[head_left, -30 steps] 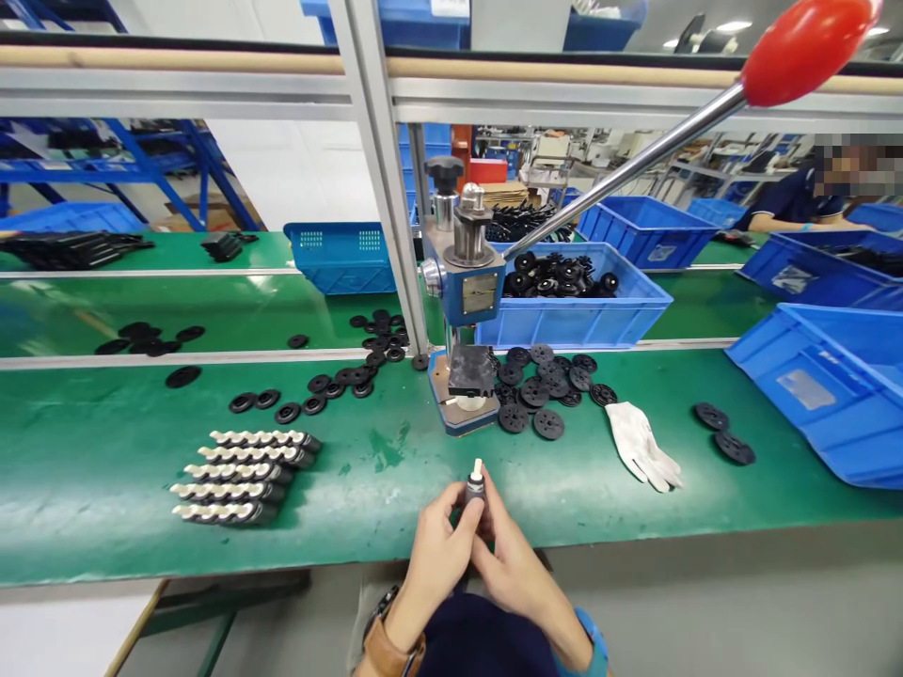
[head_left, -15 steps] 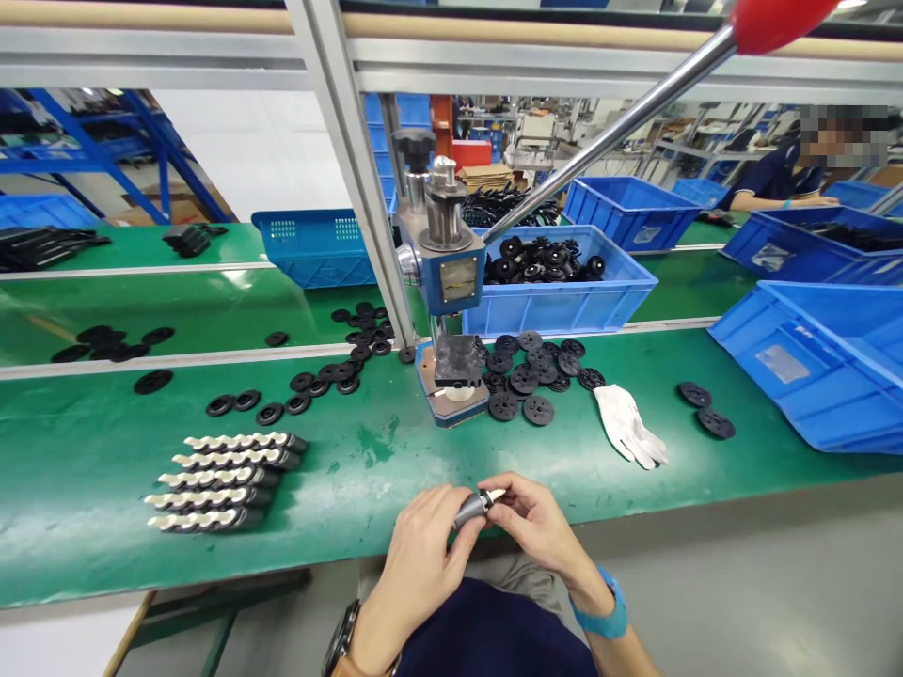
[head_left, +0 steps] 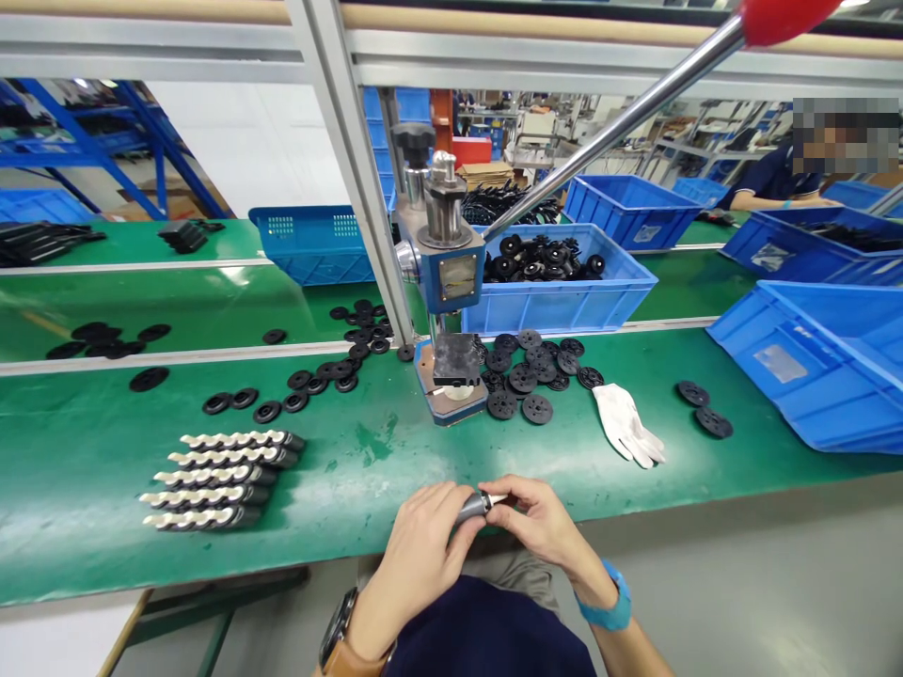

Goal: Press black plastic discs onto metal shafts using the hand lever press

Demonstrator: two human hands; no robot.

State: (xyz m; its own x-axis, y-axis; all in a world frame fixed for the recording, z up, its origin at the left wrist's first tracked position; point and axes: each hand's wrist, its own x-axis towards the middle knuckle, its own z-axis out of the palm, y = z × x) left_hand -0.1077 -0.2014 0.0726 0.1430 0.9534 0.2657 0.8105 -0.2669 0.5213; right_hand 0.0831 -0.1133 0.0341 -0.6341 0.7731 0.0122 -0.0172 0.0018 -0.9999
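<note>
Both hands meet over the near edge of the green bench [head_left: 367,451]. My left hand [head_left: 421,550] is closed round a small grey cylindrical part [head_left: 471,509] with a white tip. My right hand [head_left: 540,522] pinches that white tip from the right. The part lies nearly level, tip pointing right. Straight ahead stands a blue hand press [head_left: 444,282] with a long steel lever ending in a red knob [head_left: 780,14]. Rows of finished grey and white parts [head_left: 218,478] lie to the left on the bench.
Black discs [head_left: 529,376] are scattered round the press base and further left [head_left: 296,381]. A white glove [head_left: 626,425] lies to the right. Blue bins [head_left: 818,367] stand right and behind; one bin [head_left: 564,282] holds black discs. Another person sits at the far right [head_left: 776,183].
One second ago the part stood upright between my fingers; now it lies tilted to the right with my right hand pinching its tip. Little has moved in the last half second.
</note>
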